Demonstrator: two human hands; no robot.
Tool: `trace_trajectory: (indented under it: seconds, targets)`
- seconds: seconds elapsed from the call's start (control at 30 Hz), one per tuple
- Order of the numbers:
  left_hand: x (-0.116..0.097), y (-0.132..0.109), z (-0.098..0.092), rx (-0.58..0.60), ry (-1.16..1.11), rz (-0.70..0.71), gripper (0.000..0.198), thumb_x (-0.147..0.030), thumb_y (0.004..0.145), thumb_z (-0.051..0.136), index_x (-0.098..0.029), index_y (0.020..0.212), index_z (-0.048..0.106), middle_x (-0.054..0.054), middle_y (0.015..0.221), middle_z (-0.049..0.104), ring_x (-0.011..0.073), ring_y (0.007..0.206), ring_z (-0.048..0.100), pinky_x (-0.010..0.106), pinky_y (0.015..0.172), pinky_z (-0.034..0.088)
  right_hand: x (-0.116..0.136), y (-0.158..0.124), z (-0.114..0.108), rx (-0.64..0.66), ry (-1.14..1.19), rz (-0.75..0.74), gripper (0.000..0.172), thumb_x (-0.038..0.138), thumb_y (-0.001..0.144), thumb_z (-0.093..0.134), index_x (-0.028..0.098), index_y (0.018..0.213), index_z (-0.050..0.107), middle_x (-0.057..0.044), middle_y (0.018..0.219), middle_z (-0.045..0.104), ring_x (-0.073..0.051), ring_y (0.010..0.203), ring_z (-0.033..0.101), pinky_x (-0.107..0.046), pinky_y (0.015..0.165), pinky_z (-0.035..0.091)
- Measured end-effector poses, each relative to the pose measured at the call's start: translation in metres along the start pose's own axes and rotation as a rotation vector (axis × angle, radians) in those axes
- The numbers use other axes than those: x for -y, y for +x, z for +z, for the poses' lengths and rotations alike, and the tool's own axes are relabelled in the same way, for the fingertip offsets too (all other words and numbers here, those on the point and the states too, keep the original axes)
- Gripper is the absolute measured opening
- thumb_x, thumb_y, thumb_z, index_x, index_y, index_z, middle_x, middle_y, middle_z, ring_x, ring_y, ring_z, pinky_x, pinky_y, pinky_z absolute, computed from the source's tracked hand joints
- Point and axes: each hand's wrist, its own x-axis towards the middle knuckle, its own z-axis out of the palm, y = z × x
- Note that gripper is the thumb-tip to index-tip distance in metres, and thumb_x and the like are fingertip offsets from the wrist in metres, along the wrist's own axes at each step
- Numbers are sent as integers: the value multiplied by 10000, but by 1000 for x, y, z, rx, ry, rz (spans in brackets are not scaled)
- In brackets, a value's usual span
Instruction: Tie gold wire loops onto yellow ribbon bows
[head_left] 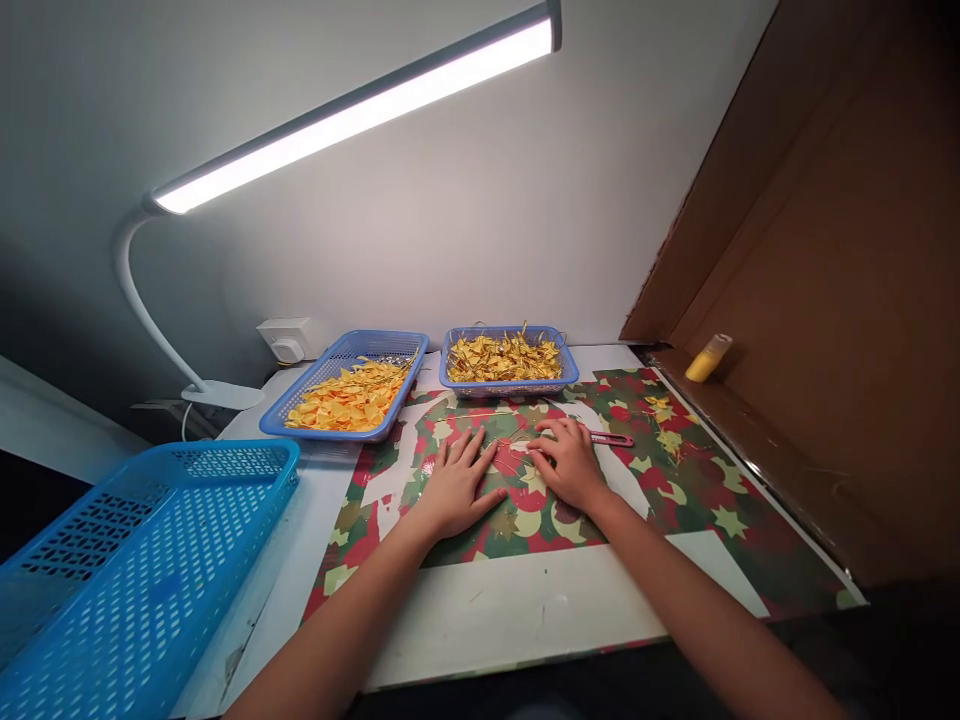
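Observation:
On the patterned mat, my left hand lies flat with its fingers spread, and nothing shows in it. Thin strands rest on the mat between the two hands. My right hand is bent over the mat to the right of the strands, its fingers curled down; what its fingertips hold, if anything, is too small to make out. Just beyond it lies a pink tool, partly hidden by the hand.
Behind stand a blue basket of yellow pieces and one of golden pieces. A larger blue basket is at left. A lamp arches overhead. Yellow bits and a small yellow bottle are at right.

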Motion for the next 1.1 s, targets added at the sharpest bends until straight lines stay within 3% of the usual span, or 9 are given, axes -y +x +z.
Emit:
trace_trajectory:
  seconds: [0.1,0.2,0.47,0.6,0.73,0.83,0.97,1.1]
  targets:
    - [-1,0,-1,22,-16,8,718,-577,919,435,-239,1534,281,82,1619,195,351,1499,134,631,1178,92,1,-1,-1,54,33,-79,354,272,902,547,267,1247,630,-65,1300,621,-267,1263,447,-505,1092,243]
    - [-3,0,-3,43,-26,13,708,-568,922,429,-261,1538,262,46,1608,238,345,1500,133,628,1181,84,0,-1,-1,71,63,-94,387,260,918,520,265,1301,577,-59,1206,681,-242,1225,511,-500,1104,244]
    - [-4,0,-4,31,-11,-60,782,-633,896,417,-220,1542,264,71,1610,222,373,1492,149,623,1180,111,-23,-3,-15,-79,65,88,234,262,908,482,216,875,709,-64,825,694,-221,872,607,-473,1040,290]
    - [-2,0,0,1,6,-127,814,-635,888,425,-177,1541,266,99,1616,196,371,1497,119,612,1188,99,-27,-7,-23,-5,101,59,254,244,864,504,200,668,661,-22,646,632,-172,694,564,-421,957,335]
    - [-1,1,4,-46,15,-181,796,-611,908,400,-149,1540,255,156,1613,187,382,1494,125,631,1174,115,-27,-9,-29,97,175,23,266,214,836,513,189,588,608,9,587,620,-129,585,538,-305,759,405]
    - [-3,1,2,-83,19,-162,784,-574,920,413,-135,1544,231,174,1620,147,381,1500,71,641,1172,84,-29,-7,-31,63,188,58,249,218,855,490,189,640,613,-6,630,642,-144,612,551,-283,680,413]
    - [-10,0,-5,-68,10,-8,712,-549,914,468,-242,1530,286,82,1631,173,326,1511,78,604,1195,48,-28,-3,-28,-29,139,105,161,247,876,521,187,808,654,-55,805,687,-203,815,578,-329,774,411]
    - [-19,0,-7,15,-40,156,640,-541,934,450,-296,1512,329,47,1631,179,339,1506,107,630,1185,68,-21,-1,-19,-6,89,86,103,259,869,601,203,807,661,-52,878,695,-233,935,558,-382,863,358]
